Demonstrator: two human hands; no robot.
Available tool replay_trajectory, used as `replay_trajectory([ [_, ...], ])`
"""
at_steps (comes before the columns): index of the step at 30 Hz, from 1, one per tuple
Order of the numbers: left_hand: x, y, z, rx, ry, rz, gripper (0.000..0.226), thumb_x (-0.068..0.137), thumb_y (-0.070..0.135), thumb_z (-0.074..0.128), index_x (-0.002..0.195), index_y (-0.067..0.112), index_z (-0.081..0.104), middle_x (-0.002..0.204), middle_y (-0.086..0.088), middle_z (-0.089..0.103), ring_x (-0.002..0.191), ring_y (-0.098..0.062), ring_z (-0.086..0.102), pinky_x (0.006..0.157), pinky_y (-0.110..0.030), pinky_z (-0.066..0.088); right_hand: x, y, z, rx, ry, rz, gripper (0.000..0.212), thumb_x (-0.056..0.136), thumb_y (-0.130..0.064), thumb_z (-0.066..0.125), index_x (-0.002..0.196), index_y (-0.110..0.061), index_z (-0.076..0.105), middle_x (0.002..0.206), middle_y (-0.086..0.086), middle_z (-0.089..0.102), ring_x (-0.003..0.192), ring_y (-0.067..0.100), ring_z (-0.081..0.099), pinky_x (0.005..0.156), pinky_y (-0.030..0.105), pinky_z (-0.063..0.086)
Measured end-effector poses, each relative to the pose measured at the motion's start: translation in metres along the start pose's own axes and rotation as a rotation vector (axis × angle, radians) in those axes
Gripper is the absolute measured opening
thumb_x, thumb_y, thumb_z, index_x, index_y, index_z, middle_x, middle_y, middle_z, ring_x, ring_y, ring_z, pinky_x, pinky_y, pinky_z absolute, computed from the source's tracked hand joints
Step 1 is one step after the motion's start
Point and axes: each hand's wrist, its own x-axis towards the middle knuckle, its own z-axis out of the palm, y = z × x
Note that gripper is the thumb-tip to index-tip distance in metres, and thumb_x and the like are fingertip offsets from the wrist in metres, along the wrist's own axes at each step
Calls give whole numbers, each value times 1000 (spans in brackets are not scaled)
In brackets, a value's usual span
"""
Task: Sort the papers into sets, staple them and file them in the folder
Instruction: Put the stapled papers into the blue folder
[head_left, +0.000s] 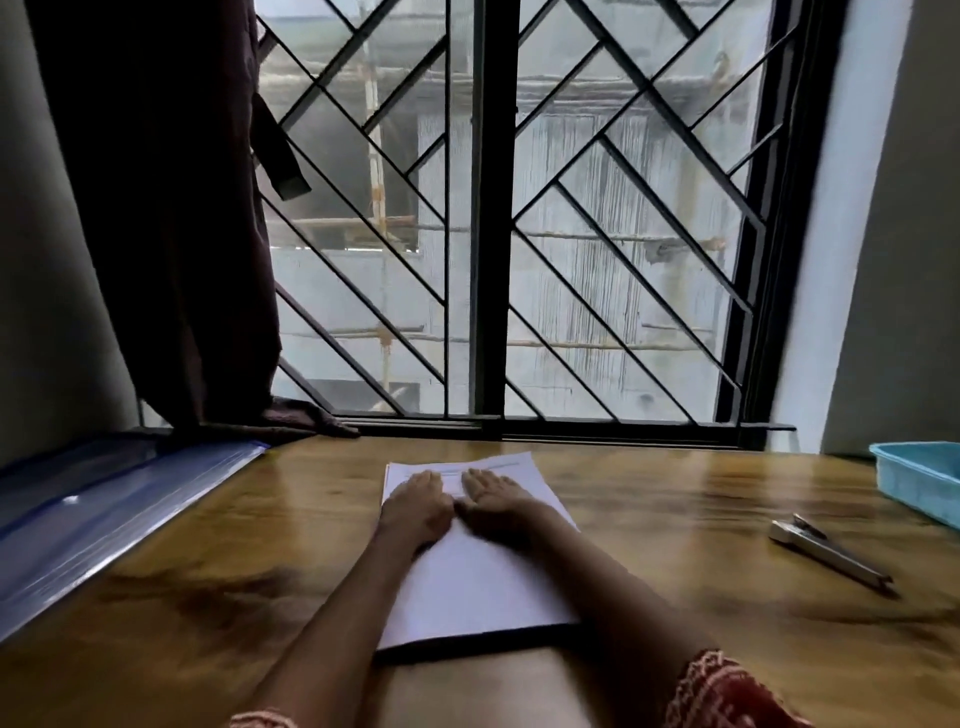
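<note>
A stack of white papers lies in the middle of the wooden table, its far end printed with faint lines. My left hand and my right hand lie flat side by side on the upper part of the stack, fingers straight and pointing at the window. A blue translucent folder lies along the table's left edge. A metal stapler rests on the table at the right, apart from both hands.
A light blue plastic tray stands at the far right edge. A barred window fills the wall behind the table, with a dark curtain hanging at its left. Bare wood lies between the papers and the stapler.
</note>
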Motion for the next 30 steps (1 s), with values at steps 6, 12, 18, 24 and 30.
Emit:
replay_trajectory([
  [6, -5, -5, -7, 89, -60, -87, 72, 96, 49, 25, 149, 3, 8, 158, -10, 5, 146, -18, 5, 117, -36, 5, -1, 46, -6, 18, 35, 224, 66, 99, -46, 19, 150, -7, 6, 159, 10, 2, 146, 24, 4, 117, 39, 3],
  [12, -8, -1, -10, 187, -67, -216, 95, 88, 68, 25, 147, -4, 5, 156, -20, 4, 146, -29, 1, 115, -46, -6, -15, 23, -14, -293, 338, 189, 65, 82, -18, 39, 141, 8, 31, 147, 28, 30, 140, 34, 27, 115, 42, -13],
  [18, -22, 26, -24, 159, -42, -183, 67, 97, 29, 36, 146, -7, 9, 154, -25, 5, 144, -34, 3, 117, -42, 4, -28, -15, -2, -67, 265, 46, 68, 93, -21, 36, 149, 1, 4, 157, 19, 3, 146, 28, 2, 117, 43, 1],
  [24, -63, 26, -6, 62, -26, -79, 56, 100, 30, 24, 145, -3, 19, 155, -18, 14, 144, -27, 12, 116, -37, 8, -52, -18, 9, 83, 143, 135, 62, 100, -34, 27, 148, 1, 11, 156, 17, 9, 145, 26, 8, 117, 39, 7],
  [30, -89, -11, -24, 64, -21, -238, 59, 100, 35, 19, 148, 1, 9, 157, -13, 7, 146, -25, 4, 116, -43, 0, -83, 26, 8, 77, 215, 324, 55, 99, -36, 21, 142, -3, 28, 152, 15, 23, 141, 30, 17, 114, 44, 13],
])
